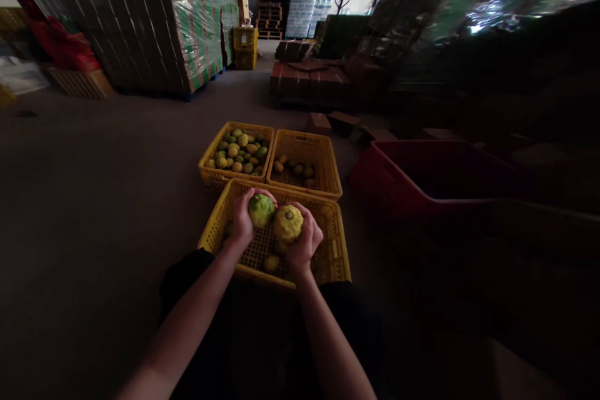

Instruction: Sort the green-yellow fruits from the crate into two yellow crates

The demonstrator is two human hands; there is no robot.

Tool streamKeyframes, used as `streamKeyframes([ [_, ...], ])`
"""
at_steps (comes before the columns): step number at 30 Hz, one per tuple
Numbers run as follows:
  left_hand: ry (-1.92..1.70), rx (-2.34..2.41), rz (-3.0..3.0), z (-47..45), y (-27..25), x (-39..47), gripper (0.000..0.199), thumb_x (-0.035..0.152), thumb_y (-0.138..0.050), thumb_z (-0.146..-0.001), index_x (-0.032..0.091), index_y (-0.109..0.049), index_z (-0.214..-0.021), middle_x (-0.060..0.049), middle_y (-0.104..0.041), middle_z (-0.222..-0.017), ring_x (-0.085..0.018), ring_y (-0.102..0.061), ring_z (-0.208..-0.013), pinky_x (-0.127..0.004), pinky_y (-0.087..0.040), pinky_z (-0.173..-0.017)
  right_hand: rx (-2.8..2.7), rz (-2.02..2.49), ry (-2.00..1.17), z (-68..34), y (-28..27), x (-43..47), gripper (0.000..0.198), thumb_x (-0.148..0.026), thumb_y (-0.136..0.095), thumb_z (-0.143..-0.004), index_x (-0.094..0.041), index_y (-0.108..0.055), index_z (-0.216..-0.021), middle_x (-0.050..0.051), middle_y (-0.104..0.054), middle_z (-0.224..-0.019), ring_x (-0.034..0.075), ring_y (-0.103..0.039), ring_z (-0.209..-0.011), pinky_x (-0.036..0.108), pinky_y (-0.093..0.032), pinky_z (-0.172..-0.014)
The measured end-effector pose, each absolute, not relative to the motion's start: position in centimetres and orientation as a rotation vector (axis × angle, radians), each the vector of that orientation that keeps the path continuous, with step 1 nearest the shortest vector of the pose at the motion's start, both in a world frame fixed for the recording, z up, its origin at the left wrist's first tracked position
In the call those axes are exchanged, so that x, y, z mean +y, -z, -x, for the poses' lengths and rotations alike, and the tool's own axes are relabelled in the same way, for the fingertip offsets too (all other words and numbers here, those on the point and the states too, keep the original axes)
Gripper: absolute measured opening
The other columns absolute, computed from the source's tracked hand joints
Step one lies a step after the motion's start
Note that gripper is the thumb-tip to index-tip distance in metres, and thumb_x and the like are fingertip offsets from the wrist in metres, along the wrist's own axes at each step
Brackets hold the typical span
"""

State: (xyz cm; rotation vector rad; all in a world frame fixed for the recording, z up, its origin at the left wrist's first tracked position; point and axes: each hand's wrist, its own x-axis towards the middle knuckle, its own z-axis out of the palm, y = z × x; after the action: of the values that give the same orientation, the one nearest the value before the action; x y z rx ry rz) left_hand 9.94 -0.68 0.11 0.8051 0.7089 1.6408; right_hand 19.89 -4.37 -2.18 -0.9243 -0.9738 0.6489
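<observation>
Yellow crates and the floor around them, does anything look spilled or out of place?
Nothing looks spilled: visible fruit is in the yellow crates or the left hand and right hand. Only small boxes on the floor behind the crates look untidy, lying at different angles. The far right is too dark to judge.

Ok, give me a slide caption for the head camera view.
Left hand holding a round green fruit, right hand a round, bumpy yellow fruit, above a yellow perforated plastic crate.
</observation>
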Motion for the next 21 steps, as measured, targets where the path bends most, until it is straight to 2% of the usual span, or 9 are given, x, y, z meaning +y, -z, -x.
streamKeyframes([
  [11, -1.652, 0.783, -0.807, -9.54, 0.07, -0.98, 0.025, 0.035, -0.054, -0.074, 0.020, -0.061, -0.055, -0.006, -0.067, -0.064, -0.024, -0.068, -0.085, -0.029, -0.053, -0.073, -0.979, 0.971, -0.627, -19.75, 2.35, -4.52, 0.040, -0.044, -0.039, -0.090, -0.024, -0.074, -0.089, 0.003, -0.072, -0.088, 0.020, -0.066, -0.084, 0.032, -0.048, -0.081],
  [21, -1.673, 0.723, -0.870, -9.52, 0.57, -0.87, 0.028, 0.034, -0.053, -0.079, 0.018, -0.067, -0.061, -0.005, -0.070, -0.067, -0.021, -0.068, -0.072, -0.027, -0.051, -0.068, -0.989, 0.981, -0.626, -19.71, 1.97, -4.64, 0.038, -0.042, -0.040, -0.089, -0.023, -0.073, -0.088, 0.002, -0.072, -0.085, 0.020, -0.066, -0.082, 0.032, -0.049, -0.080],
])
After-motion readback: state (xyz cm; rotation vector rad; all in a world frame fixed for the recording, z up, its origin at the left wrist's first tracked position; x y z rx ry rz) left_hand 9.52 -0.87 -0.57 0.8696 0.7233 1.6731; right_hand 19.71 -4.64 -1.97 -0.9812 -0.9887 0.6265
